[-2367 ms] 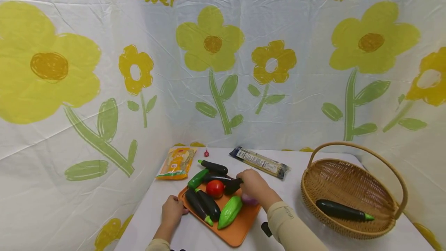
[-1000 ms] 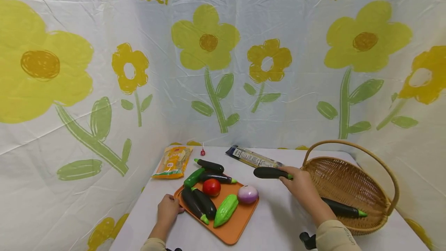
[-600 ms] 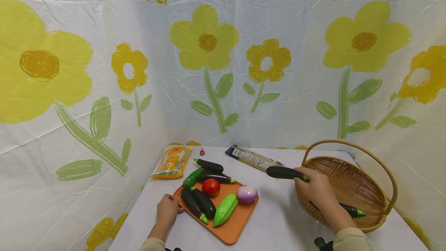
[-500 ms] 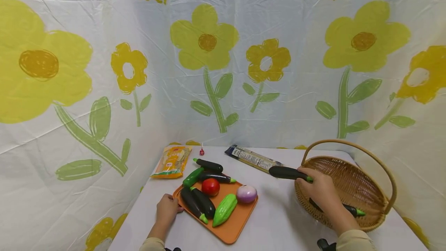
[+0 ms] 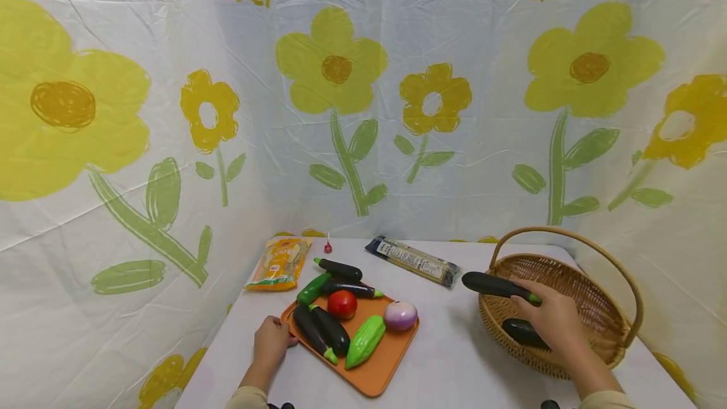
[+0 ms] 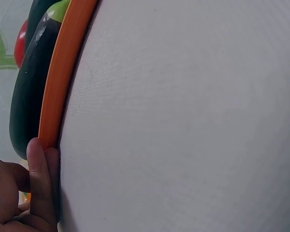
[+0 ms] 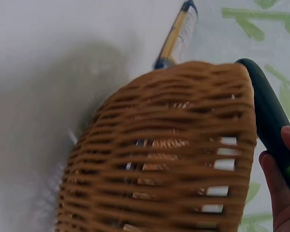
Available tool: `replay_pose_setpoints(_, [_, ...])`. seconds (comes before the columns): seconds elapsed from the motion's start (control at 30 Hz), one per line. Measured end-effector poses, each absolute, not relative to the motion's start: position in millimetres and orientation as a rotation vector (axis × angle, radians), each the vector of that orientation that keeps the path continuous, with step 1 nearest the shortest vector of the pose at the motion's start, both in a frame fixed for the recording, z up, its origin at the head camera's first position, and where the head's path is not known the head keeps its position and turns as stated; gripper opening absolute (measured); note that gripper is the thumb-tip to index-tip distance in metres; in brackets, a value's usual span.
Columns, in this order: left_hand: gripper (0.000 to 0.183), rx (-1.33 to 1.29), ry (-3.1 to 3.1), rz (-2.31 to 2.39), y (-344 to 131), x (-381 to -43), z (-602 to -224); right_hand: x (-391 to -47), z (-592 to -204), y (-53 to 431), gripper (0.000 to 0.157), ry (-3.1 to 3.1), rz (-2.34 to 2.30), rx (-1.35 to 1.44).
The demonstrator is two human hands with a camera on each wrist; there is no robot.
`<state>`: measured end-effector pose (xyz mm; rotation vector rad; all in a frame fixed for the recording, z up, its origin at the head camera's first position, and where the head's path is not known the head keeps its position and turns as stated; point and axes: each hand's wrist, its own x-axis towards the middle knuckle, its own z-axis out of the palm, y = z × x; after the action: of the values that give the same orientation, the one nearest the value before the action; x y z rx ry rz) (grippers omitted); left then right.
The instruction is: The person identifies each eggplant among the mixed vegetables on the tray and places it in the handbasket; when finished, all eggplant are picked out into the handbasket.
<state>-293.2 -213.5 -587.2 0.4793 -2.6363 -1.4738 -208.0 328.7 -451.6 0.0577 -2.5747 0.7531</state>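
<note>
My right hand (image 5: pixel 549 314) grips a dark eggplant (image 5: pixel 490 283) near its green stem end, holding it level over the left rim of the wicker basket (image 5: pixel 573 289). In the right wrist view the eggplant (image 7: pixel 267 108) shows beyond the basket's woven wall (image 7: pixel 159 130). Inside the basket lies another dark eggplant (image 5: pixel 522 332), partly hidden by my right hand. My left hand (image 5: pixel 271 341) holds the left corner of the orange tray (image 5: pixel 379 371), fingers (image 6: pixel 37 169) at its rim. On the tray are dark eggplants (image 5: pixel 329 331), a tomato (image 5: pixel 342 304), a purple onion (image 5: pixel 401 315) and a light green ridged vegetable (image 5: pixel 365 341).
Behind the tray lie a dark eggplant (image 5: pixel 339 269) and, at its back corner, a green vegetable (image 5: pixel 313 289). Farther back are an orange food bag (image 5: pixel 279 264), a red lollipop (image 5: pixel 327 247) and a long noodle packet (image 5: pixel 417 260). The basket's handle (image 5: pixel 585 242) arches high.
The right hand has taken a dark eggplant from the tray area and carried it right to the basket's rim, uncovering the onion. The left hand has kept its hold on the tray.
</note>
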Motion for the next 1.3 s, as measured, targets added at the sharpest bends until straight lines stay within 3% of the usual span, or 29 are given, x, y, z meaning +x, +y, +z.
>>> replay_pose_setpoints(0.97, [0.025, 0.473, -2.615, -1.489, -215.0, -295.2, -590.8, -193.9, -473.1, 394.3, 0.046, -2.784, 0.586, -0.162])
replay_pose_setpoints(1.3, [0.025, 0.473, -2.612, -1.469, -214.3, -295.1, -590.8, -199.7, -475.8, 401.2, 0.04, -2.89, 0.592, -0.162])
